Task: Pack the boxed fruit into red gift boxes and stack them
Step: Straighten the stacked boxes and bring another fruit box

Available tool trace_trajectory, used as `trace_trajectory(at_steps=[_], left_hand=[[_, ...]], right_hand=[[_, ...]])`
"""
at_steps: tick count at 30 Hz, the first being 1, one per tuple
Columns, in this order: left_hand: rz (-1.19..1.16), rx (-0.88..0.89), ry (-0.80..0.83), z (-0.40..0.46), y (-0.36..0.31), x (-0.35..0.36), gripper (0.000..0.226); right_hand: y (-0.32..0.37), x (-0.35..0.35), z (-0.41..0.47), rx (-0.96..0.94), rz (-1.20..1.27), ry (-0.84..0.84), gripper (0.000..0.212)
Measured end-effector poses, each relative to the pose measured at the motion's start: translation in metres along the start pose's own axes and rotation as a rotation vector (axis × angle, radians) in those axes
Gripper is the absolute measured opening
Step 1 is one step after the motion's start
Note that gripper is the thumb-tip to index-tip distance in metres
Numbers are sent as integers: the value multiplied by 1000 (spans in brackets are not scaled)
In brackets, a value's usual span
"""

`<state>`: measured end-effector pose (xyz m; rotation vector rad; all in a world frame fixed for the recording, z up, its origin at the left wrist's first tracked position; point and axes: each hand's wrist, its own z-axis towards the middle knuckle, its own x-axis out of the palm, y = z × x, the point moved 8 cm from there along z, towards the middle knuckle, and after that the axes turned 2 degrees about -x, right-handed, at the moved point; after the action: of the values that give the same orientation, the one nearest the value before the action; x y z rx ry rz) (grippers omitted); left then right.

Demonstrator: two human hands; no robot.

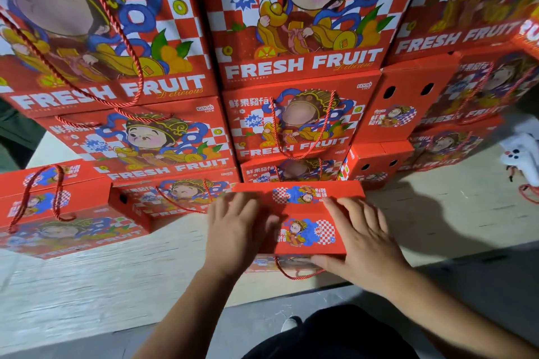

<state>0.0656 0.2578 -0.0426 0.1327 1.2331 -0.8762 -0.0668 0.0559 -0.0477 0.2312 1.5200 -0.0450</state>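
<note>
Both hands flat, fingers spread, left hand (233, 230) and right hand (361, 239) pressing the red gift box (309, 224) lid on the floor before the stack (294, 67); uneven pressure could buckle the flaps.

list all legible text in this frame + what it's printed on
"FRESH FRUIT": front of the top centre box, repeated on the stacked boxes around it.
"Delicious": gold script under that, top left box.
"666": blue burst, top centre box.
"GOOD LUCK": corner of the second-row centre box.
Chinese characters on the box fronts and on the lid under the hands: not reliably readable.
</note>
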Motion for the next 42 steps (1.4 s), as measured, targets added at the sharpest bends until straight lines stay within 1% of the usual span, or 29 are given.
trace_trajectory(at_steps=[1, 2, 5, 7, 10, 13, 15, 19, 21, 23, 25, 28, 30, 32, 33, 34, 35, 37, 39, 40, 42], left_hand=[[20, 56, 33, -5, -8, 3, 48], [33, 76, 51, -10, -14, 5, 55], [79, 62, 5, -18, -20, 3, 62], [97, 73, -20, -16, -22, 0, 62], [115, 73, 14, -9, -24, 2, 58], [112, 40, 45, -3, -22, 5, 46], [114, 32, 55, 1, -21, 6, 41], [78, 119, 83, 1, -25, 13, 41], [87, 174, 112, -2, -27, 18, 50], [121, 238, 181, -6, -29, 27, 71], [193, 263, 232, -9, -28, 33, 92], [305, 270, 227, -10, -29, 31, 98], [344, 247, 257, -7, -30, 31, 108], [335, 246, 300, -6, -31, 31, 120], [286, 250, 319, -5, -31, 30, 121], [205, 251, 322, -5, -32, 26, 118], [112, 246, 288, -4, -33, 18, 111], [-30, 197, 140, -2, -28, -3, 85], [-70, 164, 40, -7, -21, -14, 63], [-55, 169, 41, -12, -21, -12, 60], [-14, 187, 95, -24, -24, 0, 63]], right_hand=[[-1, -3, -2, -9, 0, -24, 105], [-1, -5, -3, -13, 0, -39, 106], [3, -12, -2, -40, -55, -100, 103], [6, -16, -3, -61, -93, -113, 102], [8, -16, -6, -92, -99, -91, 98], [7, -17, -5, -73, -89, -49, 95], [6, -18, -1, -38, -81, -18, 94], [2, -11, -1, 18, -16, 32, 100], [0, -3, -6, 33, 14, 41, 100], [0, 4, -9, 35, 13, 42, 98], [-1, 7, -9, 45, 8, 63, 97], [-1, 15, -8, 35, 3, 135, 103], [-3, 21, -5, 13, 11, 177, 111], [-3, 20, -1, -11, 33, 231, 117], [-3, 18, 0, -26, 55, 266, 117], [-3, 14, 0, -40, 97, 284, 116], [-4, 8, -1, -45, 160, 268, 114], [-9, -11, -4, -27, 261, 130, 105], [-10, -23, -10, -20, 221, 3, 94], [-6, -21, -13, -28, 178, -3, 91], [3, -6, -18, -60, 83, 49, 90]])
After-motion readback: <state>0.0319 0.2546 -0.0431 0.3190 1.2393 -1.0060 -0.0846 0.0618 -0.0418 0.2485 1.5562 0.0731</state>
